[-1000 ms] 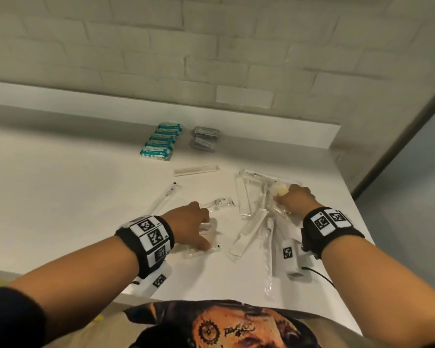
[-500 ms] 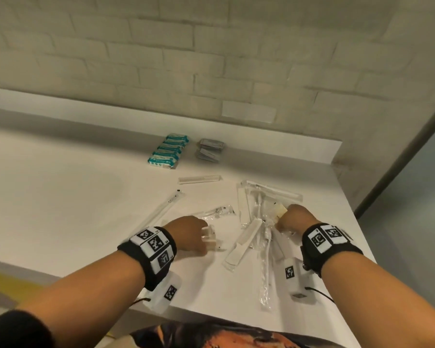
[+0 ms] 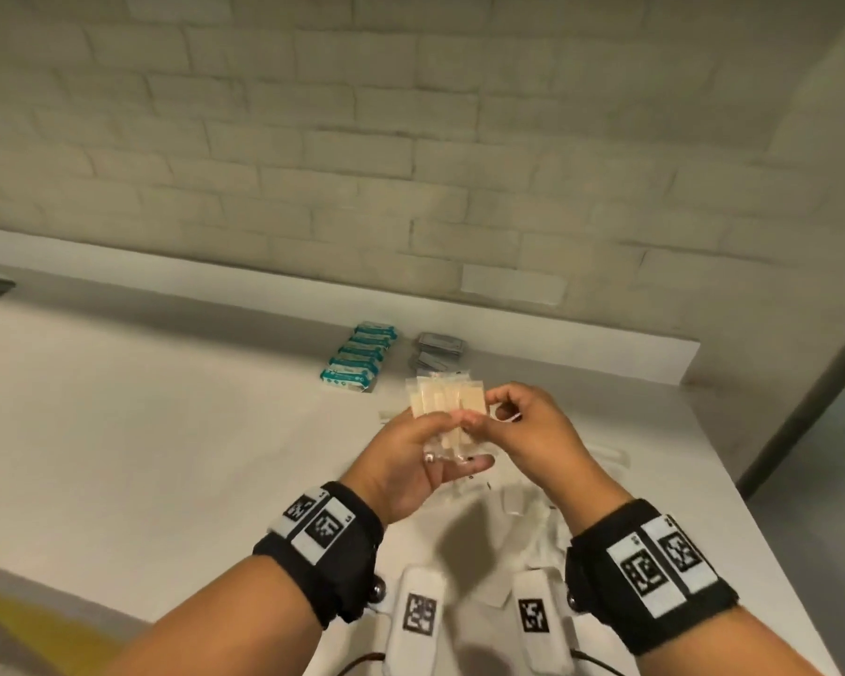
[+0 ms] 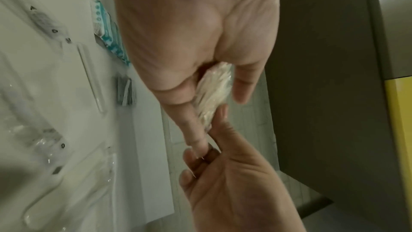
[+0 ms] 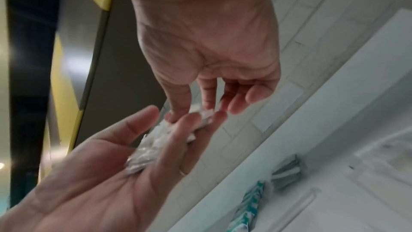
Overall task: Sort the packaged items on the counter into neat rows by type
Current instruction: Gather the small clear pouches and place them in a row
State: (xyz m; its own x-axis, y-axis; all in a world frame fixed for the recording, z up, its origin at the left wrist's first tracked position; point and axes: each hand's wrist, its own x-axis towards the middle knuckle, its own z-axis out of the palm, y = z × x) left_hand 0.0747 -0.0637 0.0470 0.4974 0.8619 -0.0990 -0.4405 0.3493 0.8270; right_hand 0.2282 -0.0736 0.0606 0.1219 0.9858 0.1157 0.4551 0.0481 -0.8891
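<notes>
A fanned bunch of small clear packets (image 3: pixel 447 402) with beige contents is held up above the white counter (image 3: pixel 167 431). My left hand (image 3: pixel 411 451) grips their lower end between thumb and fingers, palm up. My right hand (image 3: pixel 523 426) pinches the bunch's right edge with thumb and forefinger. In the left wrist view the packets (image 4: pixel 214 93) sit between the fingers of the left hand (image 4: pixel 189 41), with the right hand (image 4: pixel 227 183) meeting it from below. The right wrist view shows the right hand (image 5: pixel 207 50) touching the packets (image 5: pixel 156 144) lying in the left hand (image 5: pixel 100 174).
A row of teal packs (image 3: pixel 357 363) and a stack of grey packs (image 3: pixel 437 351) lie near the back ledge. Long clear wrapped items (image 3: pixel 523 509) are scattered on the counter under my hands. The counter's right edge drops off by a wall.
Both hands have lifted off the counter and come together. The small packets they were picking up apart are now gathered in one bunch between them.
</notes>
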